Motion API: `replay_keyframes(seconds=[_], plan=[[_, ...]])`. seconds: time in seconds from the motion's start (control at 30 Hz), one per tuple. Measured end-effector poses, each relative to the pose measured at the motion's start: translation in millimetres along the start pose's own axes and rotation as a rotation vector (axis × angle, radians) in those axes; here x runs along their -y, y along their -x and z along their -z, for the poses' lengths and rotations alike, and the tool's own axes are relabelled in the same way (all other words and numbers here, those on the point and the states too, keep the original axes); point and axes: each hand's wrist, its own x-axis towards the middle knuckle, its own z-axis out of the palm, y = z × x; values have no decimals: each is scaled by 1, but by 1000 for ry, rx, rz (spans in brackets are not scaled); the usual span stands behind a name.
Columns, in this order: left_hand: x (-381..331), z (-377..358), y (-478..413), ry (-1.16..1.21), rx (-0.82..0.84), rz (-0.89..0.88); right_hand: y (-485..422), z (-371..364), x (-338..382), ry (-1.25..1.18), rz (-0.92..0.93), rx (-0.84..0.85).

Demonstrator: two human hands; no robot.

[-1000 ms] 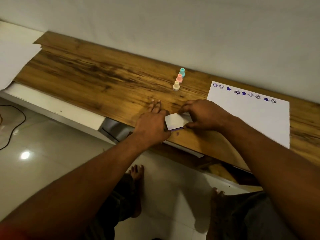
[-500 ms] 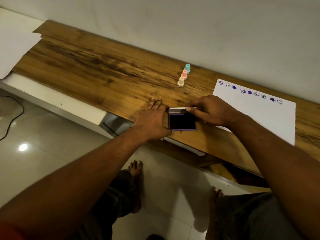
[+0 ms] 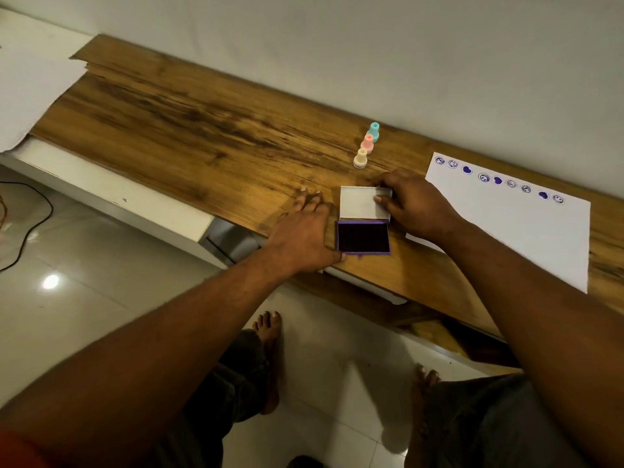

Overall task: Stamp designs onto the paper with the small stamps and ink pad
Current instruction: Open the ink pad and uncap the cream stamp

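A purple ink pad (image 3: 363, 237) lies open near the front edge of the wooden table (image 3: 189, 130), its dark pad facing up. Its white lid (image 3: 358, 202) is folded back flat behind it. My left hand (image 3: 302, 231) rests flat against the pad's left side, thumb at its front corner. My right hand (image 3: 410, 201) holds the lid's right edge with its fingertips. Three small stamps stand in a row behind: cream (image 3: 360, 159), pink (image 3: 367, 144), teal (image 3: 373, 131). The white paper (image 3: 526, 231) lies at the right with a row of purple smileys and hearts along its far edge.
A wall runs close behind the table. More white paper (image 3: 30, 92) lies past the table's left end. A white shelf edge (image 3: 111, 201) sits below the table front. My bare feet (image 3: 268, 332) stand on a glossy tiled floor, and a black cable (image 3: 30, 228) curls at far left.
The ink pad was shut a second ago. My right hand has swung the lid up and back until it lies flat, while my left hand steadied the base.
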Motion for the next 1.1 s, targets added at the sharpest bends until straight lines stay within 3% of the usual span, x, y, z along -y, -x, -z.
replay_keyframes(seconds=[0.87,1.1], plan=[[4,-8,-5,-4,-26,-12,-3,-5,6,86,15,-7],[2,0,-2,6,-4,-5,-10,4,14,42,-64,-228]])
